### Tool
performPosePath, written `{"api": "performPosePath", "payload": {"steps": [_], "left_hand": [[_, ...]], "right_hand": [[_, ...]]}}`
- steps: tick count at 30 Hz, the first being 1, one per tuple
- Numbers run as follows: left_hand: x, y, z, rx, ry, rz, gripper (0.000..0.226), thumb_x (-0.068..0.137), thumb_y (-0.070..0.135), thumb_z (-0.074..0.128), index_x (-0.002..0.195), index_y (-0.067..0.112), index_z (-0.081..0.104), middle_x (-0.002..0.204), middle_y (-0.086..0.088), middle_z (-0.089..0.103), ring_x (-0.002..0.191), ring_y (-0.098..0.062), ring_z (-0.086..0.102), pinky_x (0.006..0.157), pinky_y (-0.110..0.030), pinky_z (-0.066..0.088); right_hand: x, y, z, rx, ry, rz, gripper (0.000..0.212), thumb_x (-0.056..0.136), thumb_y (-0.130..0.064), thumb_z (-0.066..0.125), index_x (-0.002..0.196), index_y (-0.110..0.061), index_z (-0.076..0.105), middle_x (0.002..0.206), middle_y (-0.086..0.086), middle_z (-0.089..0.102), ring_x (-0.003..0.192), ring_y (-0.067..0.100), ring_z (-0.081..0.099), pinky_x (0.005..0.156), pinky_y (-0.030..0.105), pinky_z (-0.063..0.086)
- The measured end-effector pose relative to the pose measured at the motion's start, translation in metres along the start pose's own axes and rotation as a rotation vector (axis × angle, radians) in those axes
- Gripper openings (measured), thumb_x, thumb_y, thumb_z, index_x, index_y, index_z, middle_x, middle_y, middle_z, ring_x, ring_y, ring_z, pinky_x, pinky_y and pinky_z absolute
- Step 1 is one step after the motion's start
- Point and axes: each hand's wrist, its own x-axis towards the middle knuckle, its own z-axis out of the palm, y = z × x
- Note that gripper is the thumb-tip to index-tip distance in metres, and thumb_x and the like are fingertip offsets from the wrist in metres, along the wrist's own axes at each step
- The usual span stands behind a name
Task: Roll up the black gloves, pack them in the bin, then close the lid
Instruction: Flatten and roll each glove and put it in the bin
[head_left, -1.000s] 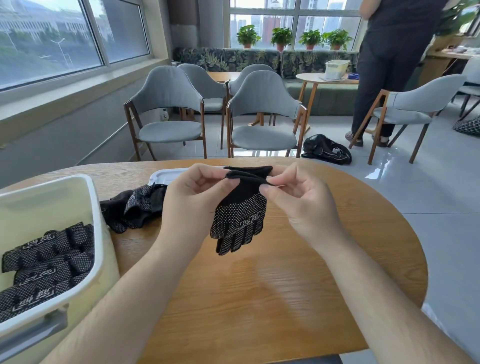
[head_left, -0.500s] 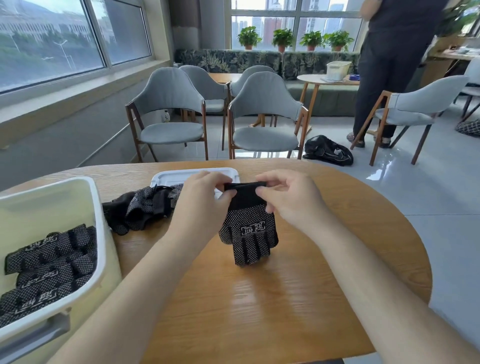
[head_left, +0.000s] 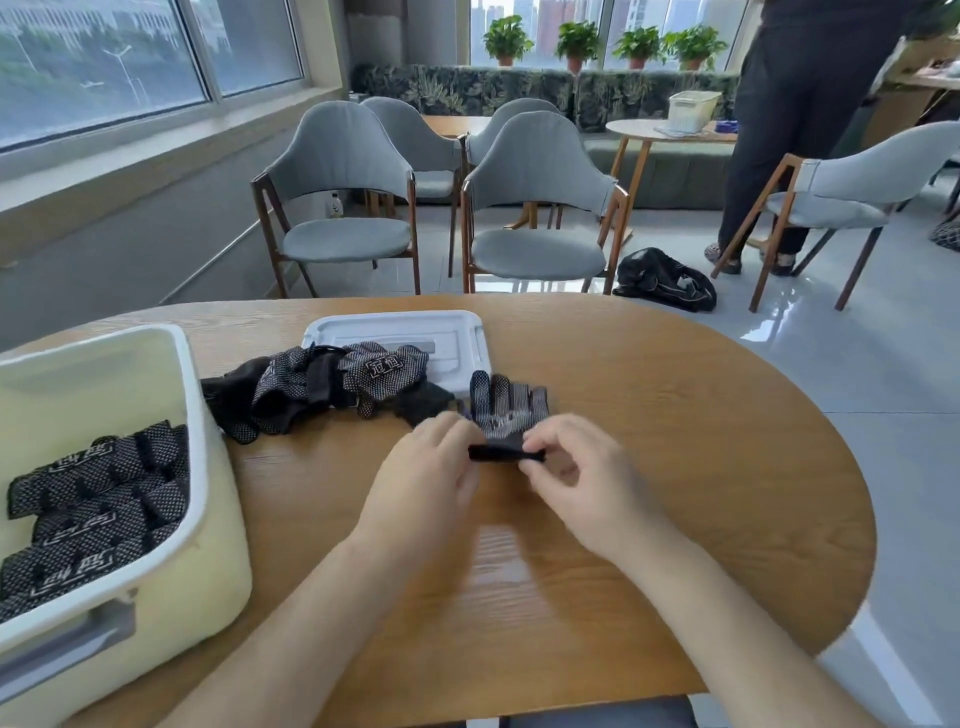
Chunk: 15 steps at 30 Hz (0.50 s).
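**Fig. Start of a roll.** The working glove (head_left: 508, 410) lies flat on the table (head_left: 675, 441), fingers pointing away from me and cuff nearest. My left hand (head_left: 431, 467) and right hand (head_left: 582, 478) each pinch one end of the cuff between thumb and fingertips. Blur hides the finer finger positions.

**Step in hand, as I judge it:** the first turn of the roll. The next move calls for tucking the cuff over and rolling away toward the fingertips, with both ends level so the roll stays tight. The roll then has to travel left to the bin (head_left: 195, 410).

**Edges and room:** the glove's fingertips reach the near edge of the lid (head_left: 395, 325), so a roll going forward meets that lip. The loose pile of gloves (head_left: 322, 387) lies just to the left and partly on the lid. Bare wood is open to the right and toward me. The bin is uncovered at the table's left, with packed gloves (head_left: 98, 499) in its near part and pale floor showing beyond them.
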Motion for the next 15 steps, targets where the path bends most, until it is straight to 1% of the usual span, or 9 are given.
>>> {"api": "performPosePath", "payload": {"steps": [2,4,6,9,12,15], "left_hand": [[-0.019,-0.008,0.013,0.106,-0.084,0.074,0.018,0.079,0.015,0.058,0.096,0.018,0.061,0.099,0.002,0.064,0.09,-0.027,0.064,0.071,-0.04,0.051],[-0.028,-0.01,0.019,0.112,-0.14,0.129,0.019,0.078,0.019,0.053,0.095,0.019,0.061,0.102,0.005,0.066,0.095,-0.025,0.064,0.073,-0.039,0.051],[-0.033,-0.009,0.019,0.086,-0.156,0.162,0.018,0.079,0.018,0.053,0.094,0.018,0.062,0.104,0.007,0.067,0.1,-0.023,0.063,0.077,-0.039,0.049],[-0.042,-0.009,0.015,0.056,-0.153,0.18,0.016,0.08,0.017,0.053,0.092,0.017,0.064,0.102,0.009,0.067,0.102,-0.021,0.061,0.08,-0.033,0.044],[-0.053,-0.006,0.007,0.014,-0.167,0.222,0.016,0.079,0.014,0.057,0.092,0.016,0.066,0.099,0.007,0.066,0.103,-0.021,0.06,0.08,-0.033,0.043],[-0.06,-0.003,0.002,-0.055,-0.184,0.238,0.016,0.078,0.01,0.062,0.091,0.017,0.068,0.097,0.006,0.065,0.102,-0.019,0.06,0.08,-0.032,0.043]], "right_hand": [[-0.025,0.014,0.014,-0.089,-0.045,0.007,0.017,0.086,-0.016,0.078,0.097,-0.023,0.068,0.106,-0.014,0.067,0.102,0.008,0.062,0.09,0.036,0.053],[-0.04,0.02,0.02,-0.15,-0.059,0.004,0.015,0.087,-0.019,0.077,0.098,-0.023,0.068,0.109,-0.013,0.067,0.106,0.011,0.06,0.092,0.037,0.053],[-0.047,0.022,0.019,-0.178,-0.048,-0.018,0.014,0.088,-0.018,0.075,0.1,-0.021,0.068,0.107,-0.011,0.067,0.105,0.011,0.06,0.09,0.035,0.053],[-0.055,0.019,0.014,-0.201,-0.074,-0.086,0.012,0.09,-0.017,0.073,0.1,-0.018,0.068,0.103,-0.009,0.066,0.101,0.011,0.06,0.086,0.034,0.053],[-0.065,0.016,0.009,-0.215,-0.1,-0.189,0.008,0.088,-0.017,0.07,0.096,-0.016,0.068,0.1,-0.008,0.066,0.098,0.014,0.061,0.084,0.033,0.052],[-0.068,0.013,0.004,-0.201,-0.134,-0.212,0.006,0.085,-0.018,0.071,0.09,-0.017,0.068,0.098,-0.01,0.064,0.097,0.015,0.061,0.084,0.035,0.05]]}}
